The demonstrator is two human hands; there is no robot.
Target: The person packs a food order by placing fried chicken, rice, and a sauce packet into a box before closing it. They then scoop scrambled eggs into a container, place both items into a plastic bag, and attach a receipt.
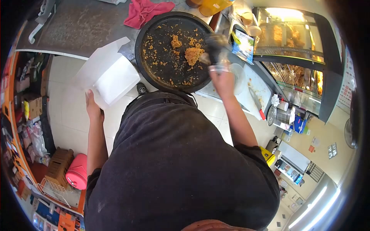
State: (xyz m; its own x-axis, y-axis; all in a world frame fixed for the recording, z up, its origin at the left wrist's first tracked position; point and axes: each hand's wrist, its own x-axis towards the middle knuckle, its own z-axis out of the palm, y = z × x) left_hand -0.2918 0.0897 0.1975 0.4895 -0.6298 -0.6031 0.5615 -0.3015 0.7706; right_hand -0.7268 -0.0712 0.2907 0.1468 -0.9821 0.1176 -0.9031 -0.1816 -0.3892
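Note:
My left hand (94, 107) grips an opened white takeaway box (117, 82) by its lower left side, lid folded back. The box is held beside a round black tray (148, 75). On that tray lie a larger piece of fried chicken (192, 56), a smaller piece (176, 41) and many loose crumbs. Closed round a pair of tongs (219, 48), my right hand (223, 80) is over the tray's right edge. The tongs are smeared by motion, and their tips point at the larger piece.
A pink cloth (145, 12) lies behind the tray. To the right, a knife (255, 98) with a red handle rests on a white cutting board (250, 82). A lit glass display cabinet (291, 50) with fried food stands beyond. Shelves and a pink container (78, 171) are at left.

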